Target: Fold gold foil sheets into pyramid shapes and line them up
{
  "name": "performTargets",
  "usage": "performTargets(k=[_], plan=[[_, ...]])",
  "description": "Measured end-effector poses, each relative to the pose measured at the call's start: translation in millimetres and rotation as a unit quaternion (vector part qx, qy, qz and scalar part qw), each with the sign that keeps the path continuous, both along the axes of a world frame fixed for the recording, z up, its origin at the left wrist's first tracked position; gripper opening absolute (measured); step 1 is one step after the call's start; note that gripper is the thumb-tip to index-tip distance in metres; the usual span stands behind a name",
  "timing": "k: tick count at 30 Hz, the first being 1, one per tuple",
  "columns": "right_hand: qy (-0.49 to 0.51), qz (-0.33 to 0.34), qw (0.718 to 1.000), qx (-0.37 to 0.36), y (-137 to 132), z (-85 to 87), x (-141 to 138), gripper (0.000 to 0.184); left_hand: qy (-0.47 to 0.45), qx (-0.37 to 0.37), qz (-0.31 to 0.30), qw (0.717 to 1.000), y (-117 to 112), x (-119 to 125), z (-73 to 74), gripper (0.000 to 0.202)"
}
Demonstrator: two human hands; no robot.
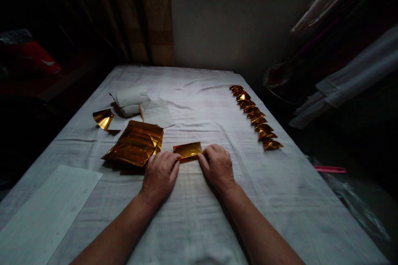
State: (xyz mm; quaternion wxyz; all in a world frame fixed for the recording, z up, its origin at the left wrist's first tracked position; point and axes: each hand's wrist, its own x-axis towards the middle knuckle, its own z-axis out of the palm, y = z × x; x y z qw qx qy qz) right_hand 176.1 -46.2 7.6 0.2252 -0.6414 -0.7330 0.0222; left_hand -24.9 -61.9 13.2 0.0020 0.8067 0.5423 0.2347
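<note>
A small folded sheet of gold foil paper (pixel 188 150) lies on the cloth-covered table between my hands. My left hand (pixel 160 174) pinches its left end, with thumb and fingers closed at the near corner. At the opposite end, my right hand (pixel 218 166) has its fingers closed on the near right corner. A stack of gold foil sheets (pixel 133 143) sits just beyond and left of my left hand. Along the table's right side runs a row of several folded gold foil pieces (pixel 255 116).
White paper pieces (pixel 130 96) and a curled gold strip (pixel 104 119) lie at the back left. A pale flat sheet (pixel 56 211) covers the near left. Beyond the right edge are a pink-handled item (pixel 330 169) and hanging clothes (pixel 348 78). A wall (pixel 217 25) closes the far end.
</note>
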Motion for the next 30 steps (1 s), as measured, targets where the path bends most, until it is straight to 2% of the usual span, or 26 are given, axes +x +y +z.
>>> performTargets(k=[5, 9, 12, 20, 27, 30], plan=[[-0.02, -0.012, 1.0, -0.012, 1, 0.4, -3, 0.018, 0.013, 0.063, -0.014, 0.998, -4, 2, 0.6, 0.031], [-0.029, -0.016, 0.999, -0.009, 1, 1.1, -3, 0.019, 0.009, 0.101, -0.116, 0.988, -12, 11, 3.0, 0.031], [-0.028, -0.013, 1.0, -0.003, 1, 1.0, -3, 0.02, 0.009, 0.088, -0.172, 0.981, -17, 17, 1.3, 0.032], [-0.011, -0.014, 1.0, 0.002, 2, -0.8, -3, 0.019, 0.036, 0.047, -0.156, 0.986, -16, 16, -9.1, 0.038], [-0.002, -0.02, 1.0, -0.004, 2, -0.3, -3, 0.018, 0.041, 0.01, -0.143, 0.989, -17, 17, -11.2, 0.042], [0.011, -0.022, 1.0, 0.0, 2, -1.1, -3, 0.012, 0.04, 0.001, -0.137, 0.99, -17, 17, -11.9, 0.042]])
